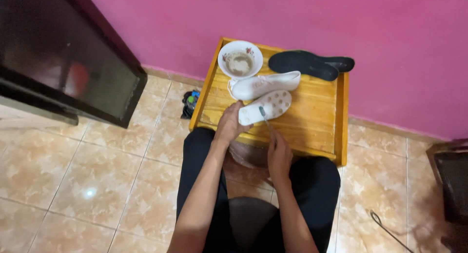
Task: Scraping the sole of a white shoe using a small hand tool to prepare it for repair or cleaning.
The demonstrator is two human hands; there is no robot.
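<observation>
Honey-yellow wooden table (pixel 312 117), grain visible; white shoe (pixel 265 84) near its far-left corner; second white shoe (pixel 265 107), sole up, pale sole dotted with round studs, toward the near edge; white bowl (pixel 240 59) with small floral rim print, brownish-grey contents; two black insoles (pixel 309 63) along the far edge; magenta wall (pixel 292 19); beige marbled floor tiles (pixel 87 160); black trousers (pixel 317 180).

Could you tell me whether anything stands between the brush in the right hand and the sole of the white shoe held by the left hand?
Nothing visible does. The right hand holds a slim brush whose head lies directly on the dotted sole of the white shoe, which the left hand steadies on the wooden table.
</observation>
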